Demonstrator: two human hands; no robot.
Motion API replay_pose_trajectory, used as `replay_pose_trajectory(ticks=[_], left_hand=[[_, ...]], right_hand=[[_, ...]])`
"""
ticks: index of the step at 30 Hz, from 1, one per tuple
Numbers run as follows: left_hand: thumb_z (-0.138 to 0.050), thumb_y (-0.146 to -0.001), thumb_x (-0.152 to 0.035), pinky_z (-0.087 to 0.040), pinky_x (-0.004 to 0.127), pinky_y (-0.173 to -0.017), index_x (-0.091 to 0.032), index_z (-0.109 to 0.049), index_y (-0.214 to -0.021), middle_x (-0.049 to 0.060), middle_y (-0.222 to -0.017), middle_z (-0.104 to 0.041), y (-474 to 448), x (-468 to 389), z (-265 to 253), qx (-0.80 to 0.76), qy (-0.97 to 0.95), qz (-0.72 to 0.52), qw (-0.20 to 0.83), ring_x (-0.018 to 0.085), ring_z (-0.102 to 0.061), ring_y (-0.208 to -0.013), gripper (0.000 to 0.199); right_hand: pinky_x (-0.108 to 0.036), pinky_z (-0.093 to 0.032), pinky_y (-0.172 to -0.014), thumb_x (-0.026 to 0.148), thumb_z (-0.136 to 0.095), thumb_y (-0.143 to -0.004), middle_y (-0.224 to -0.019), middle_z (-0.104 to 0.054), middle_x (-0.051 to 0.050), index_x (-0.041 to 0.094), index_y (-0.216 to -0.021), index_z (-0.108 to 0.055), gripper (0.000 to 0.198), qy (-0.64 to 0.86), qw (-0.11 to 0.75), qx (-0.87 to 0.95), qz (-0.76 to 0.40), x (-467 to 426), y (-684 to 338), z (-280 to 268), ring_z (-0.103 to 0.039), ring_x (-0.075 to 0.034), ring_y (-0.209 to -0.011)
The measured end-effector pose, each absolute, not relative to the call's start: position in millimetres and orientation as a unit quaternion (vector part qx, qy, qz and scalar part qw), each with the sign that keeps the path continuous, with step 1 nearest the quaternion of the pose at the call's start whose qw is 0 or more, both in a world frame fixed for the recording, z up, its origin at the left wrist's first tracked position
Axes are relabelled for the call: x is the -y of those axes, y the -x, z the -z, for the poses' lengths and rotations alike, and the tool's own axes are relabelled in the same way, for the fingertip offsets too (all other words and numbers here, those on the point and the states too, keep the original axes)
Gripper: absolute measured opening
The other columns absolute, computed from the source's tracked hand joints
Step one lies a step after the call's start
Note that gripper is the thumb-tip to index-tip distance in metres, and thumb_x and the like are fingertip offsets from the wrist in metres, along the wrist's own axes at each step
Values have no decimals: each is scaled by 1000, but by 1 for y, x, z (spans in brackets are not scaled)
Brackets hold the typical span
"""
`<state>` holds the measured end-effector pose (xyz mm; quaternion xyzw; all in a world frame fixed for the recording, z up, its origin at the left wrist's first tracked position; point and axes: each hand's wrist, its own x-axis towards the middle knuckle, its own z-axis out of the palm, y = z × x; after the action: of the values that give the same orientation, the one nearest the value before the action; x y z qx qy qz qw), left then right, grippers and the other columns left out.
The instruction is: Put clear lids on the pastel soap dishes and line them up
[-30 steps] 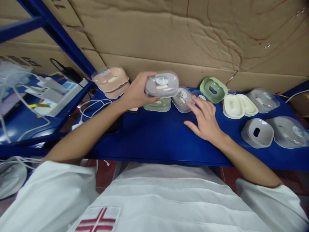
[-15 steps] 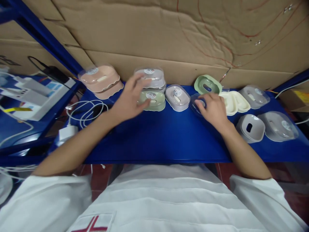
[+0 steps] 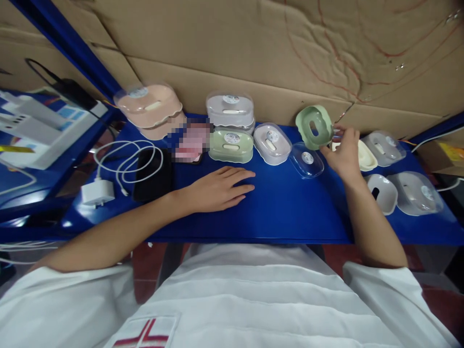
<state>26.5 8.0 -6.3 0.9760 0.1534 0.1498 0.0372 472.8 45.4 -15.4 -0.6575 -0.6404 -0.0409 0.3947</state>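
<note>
Steadying the green soap dish (image 3: 306, 137) is best done by its right rim, pinched by the right hand (image 3: 344, 153); the left hand (image 3: 222, 190) is held outspread, empty.

Grn wavy-rim dish (image 3: 321, 129) w/ slotted base, tilted, edge in R hand (image 3: 345, 153)
</note>
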Motion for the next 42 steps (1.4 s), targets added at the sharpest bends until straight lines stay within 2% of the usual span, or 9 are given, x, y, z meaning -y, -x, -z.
replay_pose_trajectory(ticks=[3, 9, 13, 18, 24, 29, 33, 38, 42], left_hand=[[-61, -108, -22, -54, 49, -117, -20, -74, -138, 17, -154, -64, -27, -5, 6, -139, -979, -149, 18, 33, -65, -139, 32], [-57, -110, -25, -55, 44, -113, -22, -75, -134, 14, -150, -67, -30, -2, 8, -136, -982, -128, 8, 30, -66, -138, 31], [-57, -110, -26, -56, 42, -111, -21, -76, -133, 14, -149, -68, -29, -4, 9, -136, -983, -120, -4, 29, -67, -135, 30], [-60, -110, -26, -56, 42, -108, -19, -76, -131, 15, -147, -69, -29, -4, 10, -118, -982, -139, -38, 29, -68, -132, 28], [-63, -109, -27, -57, 39, -106, -18, -77, -128, 14, -144, -70, -30, -4, 11, -109, -981, -147, -60, 28, -70, -129, 25], [-65, -107, -22, -53, 45, -115, -21, -62, -150, 17, -155, -63, -29, -2, 4, -132, -963, -224, -72, 30, -64, -139, 44], [-68, -107, -30, -50, 50, -119, -23, -48, -161, 19, -164, -54, -29, 1, -1, -170, -940, -282, -92, 34, -51, -154, 59], [-58, -111, -23, -51, 39, -97, -20, -69, -131, 10, -126, -78, -31, -1, 3, -160, -959, -210, -100, 24, -73, -115, 23], [-53, -113, -24, -46, 36, -90, -20, -72, -114, 6, -110, -79, -32, -4, 4, -120, -973, -170, -104, 21, -72, -102, 19]], right_hand=[[-53, -61, -94, 64, -79, -84, -138, -62, -18, 20, -144, -55, 78, 685, 390, 616, 6, -50, -466, 20, -69, -31, -109], [-47, -60, -96, 65, -52, -102, -120, -73, -11, 22, -134, -63, 55, 687, 429, 573, -125, -54, -446, 19, -71, -26, -110], [-47, -57, -103, 59, -60, -99, -131, -71, -13, 23, -119, -68, 42, 647, 381, 659, -46, -47, -434, 12, -68, -28, -122], [-58, -48, -114, 47, -47, -107, -136, -73, -16, 21, -129, -70, 41, 650, 230, 722, 60, -33, -432, -1, -65, -37, -130], [-60, -44, -113, 50, -47, -107, -140, -74, -16, 19, -135, -72, 49, 643, 178, 740, 89, -34, -438, -1, -61, -41, -134], [-61, -47, -114, 51, -49, -108, -138, -74, -18, 20, -138, -71, 49, 617, 238, 738, 129, -21, -423, -20, -64, -41, -131], [-54, -50, -116, 41, -59, -109, -135, -78, -10, 26, -137, -72, 34, 429, 257, 862, 90, 14, -376, -31, -67, -32, -132], [-42, -57, -106, 32, -60, -110, -129, -80, -7, 23, -130, -74, 26, 262, 228, 934, 89, 48, -333, -32, -71, -25, -127], [-53, -53, -107, 42, -48, -113, -116, -80, -12, 24, -115, -78, 35, 493, 254, 819, 145, 39, -363, -47, -72, -32, -118]])
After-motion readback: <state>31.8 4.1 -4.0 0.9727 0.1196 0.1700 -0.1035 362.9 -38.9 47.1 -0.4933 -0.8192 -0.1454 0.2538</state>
